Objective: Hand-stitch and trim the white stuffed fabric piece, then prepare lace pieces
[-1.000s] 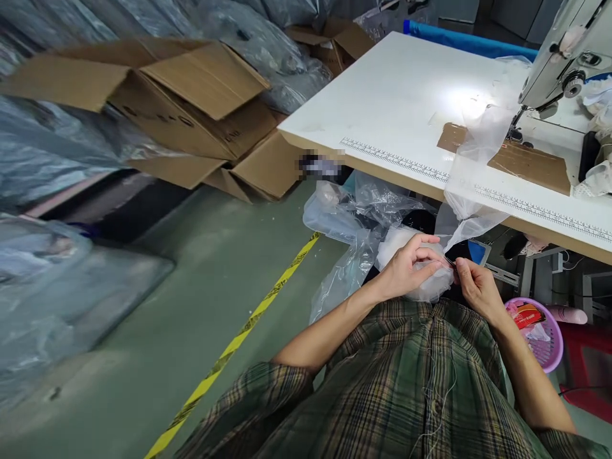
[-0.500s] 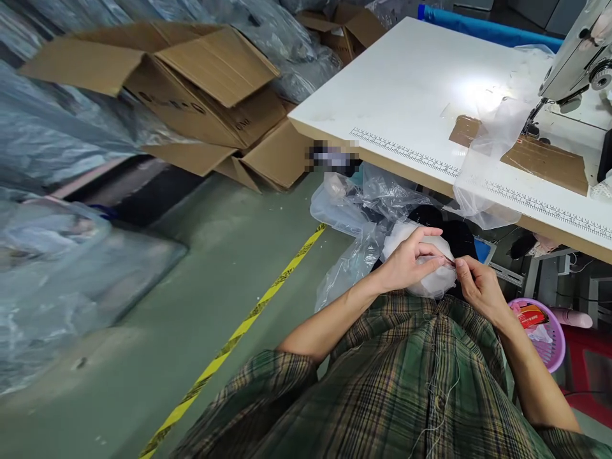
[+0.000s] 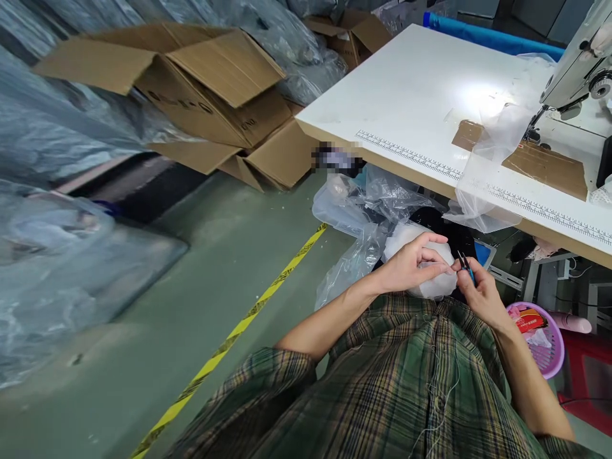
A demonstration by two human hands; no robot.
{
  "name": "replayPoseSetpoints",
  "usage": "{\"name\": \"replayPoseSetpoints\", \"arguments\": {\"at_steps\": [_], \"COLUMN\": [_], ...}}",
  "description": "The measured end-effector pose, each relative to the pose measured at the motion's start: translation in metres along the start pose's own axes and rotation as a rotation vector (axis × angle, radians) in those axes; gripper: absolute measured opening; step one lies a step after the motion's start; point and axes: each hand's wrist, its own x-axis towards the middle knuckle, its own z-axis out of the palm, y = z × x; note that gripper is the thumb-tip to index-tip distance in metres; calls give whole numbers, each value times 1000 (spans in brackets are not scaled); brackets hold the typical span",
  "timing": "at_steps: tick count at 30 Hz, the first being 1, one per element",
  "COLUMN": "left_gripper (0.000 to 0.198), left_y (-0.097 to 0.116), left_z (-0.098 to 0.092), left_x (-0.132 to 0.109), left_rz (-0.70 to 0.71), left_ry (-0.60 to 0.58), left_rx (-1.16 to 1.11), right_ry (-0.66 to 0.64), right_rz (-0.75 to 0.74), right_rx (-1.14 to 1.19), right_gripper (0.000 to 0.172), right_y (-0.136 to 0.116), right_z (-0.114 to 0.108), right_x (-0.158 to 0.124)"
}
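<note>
- below the near edge of the white table (image 3: 382, 95), just beyond the plaid shirt (image 3: 396, 370), the white cloth (image 3: 400, 238) lies bunched under the left hand (image 3: 415, 262).
- for clean work at its right edge, it seems best to hold the cloth taut and keep the points of the blue-handled snips (image 3: 469, 273) turned away from the skin.
- left hand: half curled, forefinger raised, thumb and other fingers closing on the cloth's right side; how firmly, i cannot tell.
- right hand (image 3: 479, 288): closed round the snips, whose two tips stand slightly apart, aimed toward the far side; its thumb sits just beside the left hand.
</note>
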Motion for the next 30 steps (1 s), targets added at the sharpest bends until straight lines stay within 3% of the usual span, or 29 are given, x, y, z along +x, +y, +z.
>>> {"name": "replayPoseSetpoints", "arguments": {"at_steps": [3, 6, 12, 18, 20, 22, 24, 26, 30], "left_gripper": [51, 51, 42, 61, 52, 28, 10, 13, 15], "left_y": [3, -4, -35, -34, -32, -32, -31, -29, -9], "left_z": [-12, -30, -46, -37, -33, -27, -18, -9, 3], "left_x": [1, 7, 24, 56, 68, 75, 73, 63, 34], "left_rz": [-15, 16, 131, 316, 357, 405, 494, 640, 999], "left_ry": [-97, -114, 197, 423, 409, 385, 401, 403, 264], "left_rx": [44, 242, 605, 548, 559, 607, 709, 872, 1051], "right_ry": [-76, -25, 189, 308, 342, 391, 456, 504, 515], "right_rz": [56, 129, 155, 50, 10, -37, -72, -76, -76], "right_rx": [88, 111, -150, -204, -176, -160, -149, -144, -129], "right_gripper": [49, 49, 47, 46, 46, 45, 45, 47, 43], "right_y": [0, 12, 46, 28, 16, 7, -1, -8, -21], "right_z": [-1, 3, 12, -2, -5, -5, -2, 4, 14], "right_x": [-1, 1, 4, 8, 13, 19, 26, 31, 32]}}
